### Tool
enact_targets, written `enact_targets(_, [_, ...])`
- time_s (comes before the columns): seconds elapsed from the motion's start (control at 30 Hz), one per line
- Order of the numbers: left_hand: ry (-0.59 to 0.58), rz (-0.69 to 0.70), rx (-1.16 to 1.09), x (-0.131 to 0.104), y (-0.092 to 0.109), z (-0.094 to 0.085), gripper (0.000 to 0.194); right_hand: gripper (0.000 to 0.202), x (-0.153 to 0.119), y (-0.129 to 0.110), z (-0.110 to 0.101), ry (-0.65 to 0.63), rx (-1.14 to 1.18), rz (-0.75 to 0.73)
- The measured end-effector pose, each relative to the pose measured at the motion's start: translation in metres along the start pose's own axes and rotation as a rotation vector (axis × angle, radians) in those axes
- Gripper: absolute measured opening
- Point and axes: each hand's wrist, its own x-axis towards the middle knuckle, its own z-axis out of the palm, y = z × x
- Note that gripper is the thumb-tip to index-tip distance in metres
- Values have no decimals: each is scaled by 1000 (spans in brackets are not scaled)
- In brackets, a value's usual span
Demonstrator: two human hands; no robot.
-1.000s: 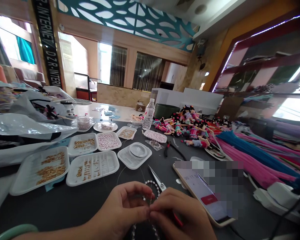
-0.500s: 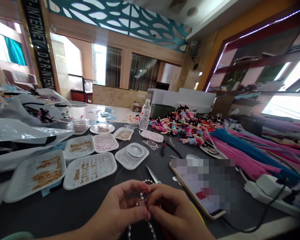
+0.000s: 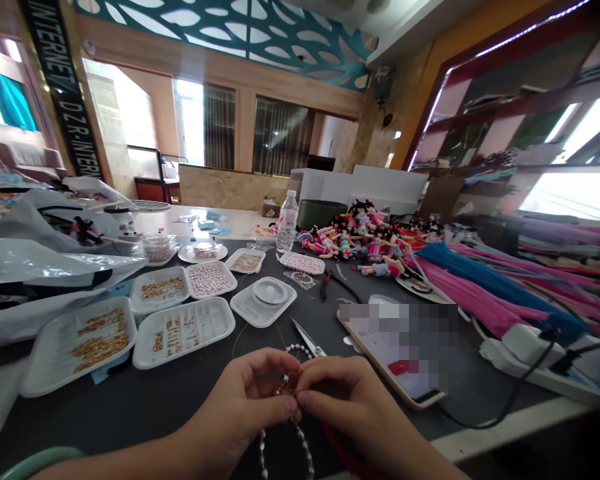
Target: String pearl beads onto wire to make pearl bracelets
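Note:
Both hands meet low in the middle of the view over a string of beads (image 3: 304,448), pearly white with small gold bits. My left hand (image 3: 253,393) pinches it between thumb and fingers. Pressed close against it, my right hand (image 3: 337,393) pinches the same strand at the fingertips; the exact spot is hidden. One end of the beads loops beyond the fingers, the other hangs down toward me in two lines. Just past the right fingers lie scissors (image 3: 306,337), blades pointing away. A white tray with a spool of clear thread (image 3: 270,292) stands farther off.
White trays of gold findings (image 3: 184,333) and pink-white beads (image 3: 210,280) stand at left. A phone (image 3: 400,360) lies at right, near pliers (image 3: 325,285), a power strip (image 3: 525,363) and pink pipe cleaners (image 3: 473,293). Behind are a water bottle (image 3: 287,223) and small dolls (image 3: 370,240).
My hands stay together on the bead strand, with the right fingers shifted slightly. The whole view has moved a little, so the trays and phone sit somewhat differently in it.

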Motion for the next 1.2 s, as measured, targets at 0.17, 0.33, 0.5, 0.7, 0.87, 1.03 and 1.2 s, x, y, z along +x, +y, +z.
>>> enact_targets(0.17, [19, -25, -64, -2, 1, 3, 31, 7, -2, 0, 1, -1, 58, 37])
enact_targets(0.33, [42, -2, -99, -4, 4, 7, 29, 12, -4, -3, 3, 70, 67, 41])
enact_targets(0.5, [62, -29, -90, -5, 5, 8, 28, 14, -4, -3, 2, 66, 157, 51])
enact_targets(0.7, [91, -2, -57, -3, 6, 7, 26, 15, -3, 1, 1, 125, 238, 76])
enact_targets(0.87, [83, -19, -82, -4, 7, 8, 23, 18, -7, 1, 9, 140, 357, 108])
enact_targets(1.03, [87, -27, -105, -5, 8, 11, 22, 18, -8, 5, 10, 93, 429, 129])
enact_targets(1.2, [73, -22, -98, -5, 7, 10, 22, 17, -5, 13, 11, 86, 445, 132])
